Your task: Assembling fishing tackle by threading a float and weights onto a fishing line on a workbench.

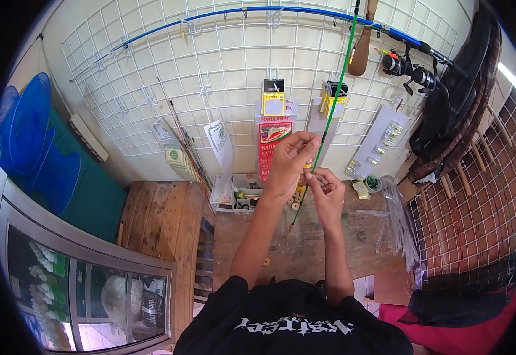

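A slim green fishing rod (335, 103) runs aslant in front of me, its lower tip near the wooden tabletop. Beside its dark-banded stretch my left hand (293, 158) is closed, thumb and finger pinched; what they pinch is too small to tell. Just below, my right hand (327, 192) closes thumb and fingers on the rod. Between the two hands shows a small yellow piece (307, 168), partly covered by fingers. Round cork-coloured rings (295, 206) lie on the table behind my hands, and one loose ring (267, 261) lies nearer to me.
A white tray (223, 204) with small bottles stands at the table's back. On the white wire grid (151, 65) hang a blue rod (204, 15), reels (409, 70) and packets. Clear plastic sleeves (393, 222) lie at right; a glass cabinet (86, 245) stands at left.
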